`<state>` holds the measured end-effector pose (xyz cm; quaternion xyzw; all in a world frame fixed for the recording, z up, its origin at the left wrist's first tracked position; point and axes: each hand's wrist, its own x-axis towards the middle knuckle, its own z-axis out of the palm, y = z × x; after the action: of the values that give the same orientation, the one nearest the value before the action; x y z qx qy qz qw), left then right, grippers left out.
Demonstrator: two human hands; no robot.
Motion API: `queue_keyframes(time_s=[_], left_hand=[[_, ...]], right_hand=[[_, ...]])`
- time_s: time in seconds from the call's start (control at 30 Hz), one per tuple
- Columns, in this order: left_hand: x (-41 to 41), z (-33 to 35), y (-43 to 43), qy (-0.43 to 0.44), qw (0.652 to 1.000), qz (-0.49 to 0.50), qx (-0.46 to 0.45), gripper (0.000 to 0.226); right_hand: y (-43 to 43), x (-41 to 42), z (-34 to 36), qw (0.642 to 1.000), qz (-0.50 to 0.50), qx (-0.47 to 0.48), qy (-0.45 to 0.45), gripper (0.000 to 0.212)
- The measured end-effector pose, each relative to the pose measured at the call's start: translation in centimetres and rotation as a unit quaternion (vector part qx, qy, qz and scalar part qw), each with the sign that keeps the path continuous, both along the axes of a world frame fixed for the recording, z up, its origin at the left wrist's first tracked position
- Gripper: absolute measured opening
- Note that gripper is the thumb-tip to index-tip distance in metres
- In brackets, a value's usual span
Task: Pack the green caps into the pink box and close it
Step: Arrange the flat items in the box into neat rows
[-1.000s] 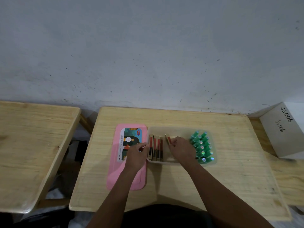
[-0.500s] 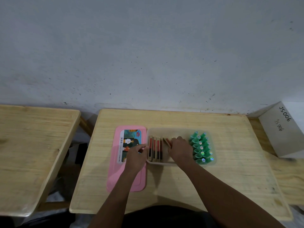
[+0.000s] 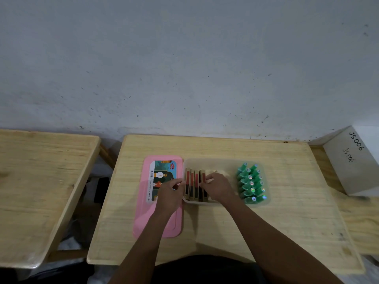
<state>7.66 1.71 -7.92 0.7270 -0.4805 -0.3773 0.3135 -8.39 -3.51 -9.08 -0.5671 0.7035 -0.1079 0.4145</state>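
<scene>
Green caps (image 3: 251,184) stand packed in rows at the right end of a translucent box (image 3: 225,160) on the wooden table. A row of slim red-and-black packs (image 3: 193,185) stands on edge at the box's left end. My right hand (image 3: 218,187) is inside the box, fingers closed on the rightmost slim pack and pressing it against the row. My left hand (image 3: 169,194) grips the box's left rim. The pink lid (image 3: 141,222), with a picture label, lies flat on the table just left of the box, partly under my left forearm.
The wooden table (image 3: 225,232) ends near my body. A second wooden table (image 3: 41,181) stands to the left across a gap. A white carton marked JS006 (image 3: 352,162) sits at the far right. A grey wall rises behind.
My right hand has slid left with the slim pack, bringing it against the row. My left hand has stayed on the box's left rim.
</scene>
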Motion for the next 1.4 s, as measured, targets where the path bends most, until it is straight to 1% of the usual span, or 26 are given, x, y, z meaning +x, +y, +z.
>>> queue_keyframes(time_s=[0.1, 0.2, 0.43, 0.5, 0.57, 0.6, 0.67, 0.77, 0.83, 0.9, 0.93, 1.03, 1.1, 1.17, 1.2, 1.3, 1.33, 1.4], left_hand=[[0.1, 0.0, 0.0, -0.002, 1.0, -0.001, 0.0, 0.029], [0.0, 0.1, 0.0, -0.003, 1.0, -0.005, 0.002, 0.029], [-0.1, 0.4, 0.0, 0.001, 1.0, -0.005, -0.002, 0.028], [-0.1, 0.5, 0.0, 0.003, 1.0, -0.004, -0.004, 0.029], [-0.1, 0.5, 0.1, 0.003, 1.0, -0.004, -0.009, 0.029], [-0.1, 0.5, 0.1, 0.004, 1.0, -0.002, -0.01, 0.028], [-0.1, 0.4, 0.1, 0.001, 1.0, -0.003, -0.01, 0.029], [-0.1, 0.4, 0.0, -0.004, 1.0, -0.003, -0.009, 0.03], [-0.1, 0.6, 0.1, -0.001, 1.0, -0.001, -0.005, 0.03], [-0.2, 0.7, 0.1, -0.001, 1.0, -0.001, -0.001, 0.031], [-0.2, 0.7, 0.1, -0.005, 1.0, -0.002, -0.001, 0.031], [-0.1, 0.7, 0.1, -0.012, 1.0, -0.004, -0.004, 0.031], [-0.2, 0.8, 0.1, -0.008, 1.0, -0.002, -0.003, 0.03], [-0.2, 0.9, 0.2, -0.002, 1.0, -0.002, -0.005, 0.03], [-0.2, 0.9, 0.2, 0.0, 1.0, -0.003, -0.008, 0.03], [-0.3, 1.1, 0.3, 0.005, 1.0, -0.001, -0.01, 0.03], [-0.3, 1.1, 0.3, 0.006, 1.0, 0.0, -0.011, 0.03], [-0.3, 1.2, 0.3, 0.008, 1.0, -0.003, -0.011, 0.03]], right_hand=[[-0.2, 0.0, 0.0, 0.999, 0.031, 0.002, -0.017, 0.02], [-0.5, -0.2, 0.1, 0.998, 0.04, 0.014, -0.037, 0.023], [-0.3, -0.2, -0.2, 0.998, 0.011, -0.002, -0.058, 0.022], [-0.4, -0.7, 0.1, 0.999, 0.019, -0.024, -0.008, 0.021], [-0.6, -1.5, 0.4, 0.993, 0.0, -0.064, 0.096, 0.024], [-0.7, -1.9, 0.5, 0.984, -0.003, -0.082, 0.156, 0.024], [-0.7, -2.4, 0.5, 0.965, 0.038, -0.087, 0.246, 0.027], [-0.9, -2.4, 0.2, 0.95, 0.105, -0.046, 0.29, 0.03], [-1.3, -2.3, 0.1, 0.953, 0.107, -0.038, 0.28, 0.027], [-1.6, -2.5, 0.0, 0.966, 0.083, -0.037, 0.241, 0.026], [-1.8, -2.6, 0.1, 0.976, 0.067, -0.037, 0.205, 0.027], [-2.1, -2.9, 0.4, 0.998, 0.014, -0.049, 0.043, 0.037], [-2.0, -3.0, 0.7, 0.997, -0.045, -0.034, -0.059, 0.039], [-1.6, -2.9, 1.2, 0.98, -0.118, 0.022, -0.159, 0.03], [-1.3, -2.8, 1.6, 0.964, -0.15, 0.062, -0.211, 0.028], [-0.8, -2.8, 2.5, 0.897, -0.229, 0.15, -0.347, 0.025], [-0.8, -2.8, 2.5, 0.878, -0.244, 0.164, -0.379, 0.025], [-0.8, -2.9, 2.3, 0.86, -0.249, 0.177, -0.408, 0.026]])
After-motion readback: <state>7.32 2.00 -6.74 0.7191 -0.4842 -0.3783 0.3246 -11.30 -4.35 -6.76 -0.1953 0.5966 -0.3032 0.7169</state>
